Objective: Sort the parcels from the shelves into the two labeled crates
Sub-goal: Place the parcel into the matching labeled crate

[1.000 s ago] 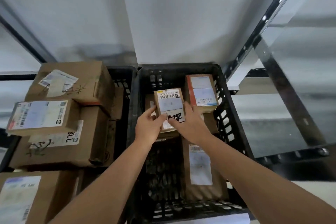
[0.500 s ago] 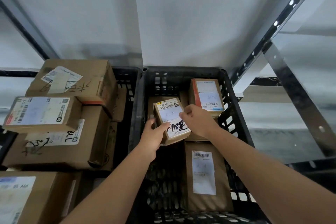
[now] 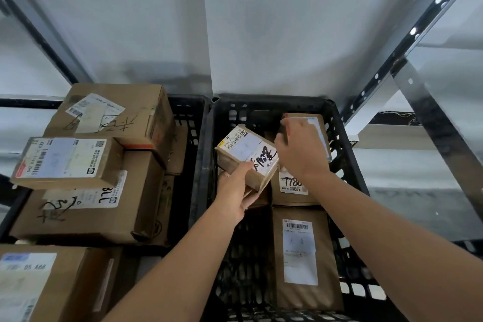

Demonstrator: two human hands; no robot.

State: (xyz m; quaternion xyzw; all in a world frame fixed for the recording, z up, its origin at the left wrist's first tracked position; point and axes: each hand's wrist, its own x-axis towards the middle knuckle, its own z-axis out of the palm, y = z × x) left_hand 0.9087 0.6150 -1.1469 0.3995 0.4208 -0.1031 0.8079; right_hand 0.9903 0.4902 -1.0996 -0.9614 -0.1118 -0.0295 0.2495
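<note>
Left hand (image 3: 235, 192): grips the near lower corner of a small parcel (image 3: 245, 158), thumb on its top face, fingers curled beneath; the parcel is tilted and held above the right crate.
Right hand (image 3: 300, 149): fingers curled over the near left edge of a far parcel (image 3: 320, 129) at the back of the right crate; whether they grip it or only rest on it cannot be told.
Small parcel: brown cardboard, white label with a barcode, the number 63 in one corner and black marker scrawl.
Right crate (image 3: 337, 123): black plastic with slotted walls; holds the far parcel, a middle parcel (image 3: 290, 192) and a long parcel (image 3: 303, 256).
Middle parcel: lies flat just under the right wrist; its label shows handwritten digits starting 778.
Long parcel: lies flat along the right wall, nearest the viewer, white label with barcode facing up.
Left crate (image 3: 193, 117): black, touching the right crate side by side; piled with boxes above its rim.
Top box (image 3: 125, 112): large, brown, with a torn label and marker writing.
Flat box (image 3: 68, 161): rests on the pile, with a wide white label and a red stripe.
Lower box (image 3: 86, 206): sits beneath the flat box; marker scrawl on its label.
Near box (image 3: 39, 282): bottom left corner of the scene, label partly visible.
Shelf frame (image 3: 407, 42): dark metal upright with holes, rising to the right of the crates.
</note>
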